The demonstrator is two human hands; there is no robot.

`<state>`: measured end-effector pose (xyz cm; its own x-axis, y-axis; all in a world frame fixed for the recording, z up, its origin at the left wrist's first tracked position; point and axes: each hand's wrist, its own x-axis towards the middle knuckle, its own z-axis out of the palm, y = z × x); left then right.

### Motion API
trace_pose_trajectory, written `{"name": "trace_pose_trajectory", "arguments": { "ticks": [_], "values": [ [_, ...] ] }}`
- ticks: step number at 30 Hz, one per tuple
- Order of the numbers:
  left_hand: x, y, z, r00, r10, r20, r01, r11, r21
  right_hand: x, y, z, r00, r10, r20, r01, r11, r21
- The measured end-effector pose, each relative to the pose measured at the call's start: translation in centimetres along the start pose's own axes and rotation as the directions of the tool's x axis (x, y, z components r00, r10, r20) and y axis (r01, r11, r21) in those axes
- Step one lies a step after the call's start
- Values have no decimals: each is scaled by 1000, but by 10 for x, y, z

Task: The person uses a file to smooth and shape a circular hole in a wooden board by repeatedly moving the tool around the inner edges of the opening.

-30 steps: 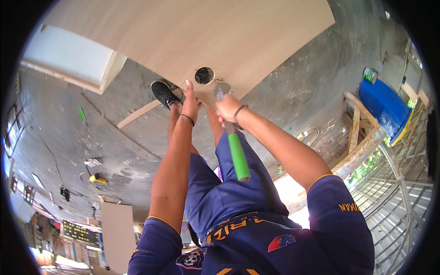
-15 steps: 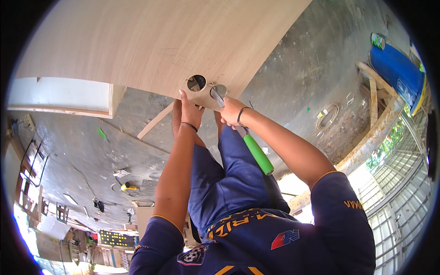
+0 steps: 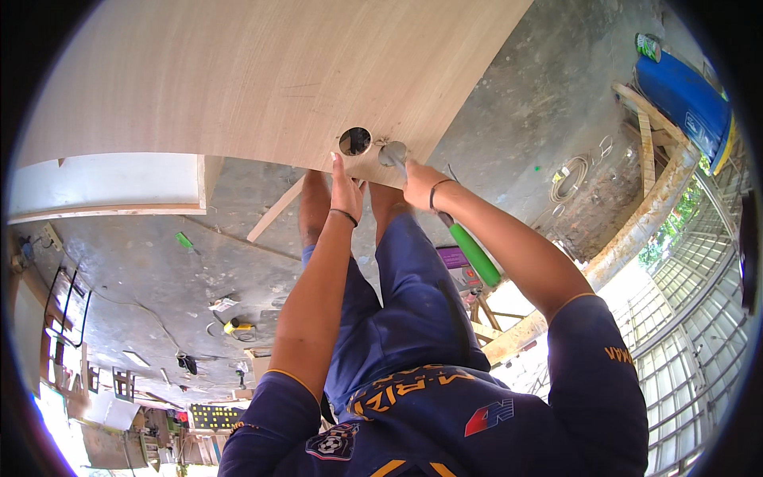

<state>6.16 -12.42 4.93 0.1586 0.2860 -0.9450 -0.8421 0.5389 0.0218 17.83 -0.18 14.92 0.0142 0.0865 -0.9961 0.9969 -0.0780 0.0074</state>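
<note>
A large pale wooden board (image 3: 262, 71) spans the top of the view, with two round holes near its close corner. My left hand (image 3: 346, 193) grips the board's near edge just below the left hole (image 3: 355, 141). Its thumb lies on top and the other fingers are partly hidden. My right hand (image 3: 421, 187) is closed round the metal part of a long green-handled tool (image 3: 475, 254); the handle points back toward me. The tool's metal end reaches the right hole (image 3: 392, 151). Whether it passes through cannot be seen, and my hand hides the tool's middle.
At left stands a white-panelled wooden frame (image 3: 103, 208), beside a loose wood strip (image 3: 274, 211) under the board. A coiled cable (image 3: 569, 179) and a yellow power tool (image 3: 236, 326) lie on the concrete floor. A blue barrel (image 3: 685, 99) lies at far right near a wooden frame.
My right hand and the tool have shifted right, and the metal end now shows against the right hole instead of by its left edge. My left hand stays on the board; the view has moved slightly.
</note>
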Motion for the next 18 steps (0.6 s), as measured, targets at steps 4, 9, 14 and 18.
{"name": "trace_pose_trajectory", "arguments": {
  "ticks": [4, 9, 14, 18],
  "values": [
    [2, 3, -1, 999, -16, 38, 14, 999, 38, 6, -11, 28, 1000, 4, -11, -5, 996, -89],
    [-1, 5, -3, 999, -30, 29, 29, 998, 51, 33, -9, 15, 999, -48, 24, 53, 959, -277],
    [2, 0, -3, 999, -39, 11, 38, 995, 87, 6, -3, 12, 991, -45, 124, 69, 978, -195],
    [3, 1, -6, 998, -32, 53, 27, 996, 90, 18, -6, 15, 999, -35, -18, 29, 966, -255]
  ]
}}
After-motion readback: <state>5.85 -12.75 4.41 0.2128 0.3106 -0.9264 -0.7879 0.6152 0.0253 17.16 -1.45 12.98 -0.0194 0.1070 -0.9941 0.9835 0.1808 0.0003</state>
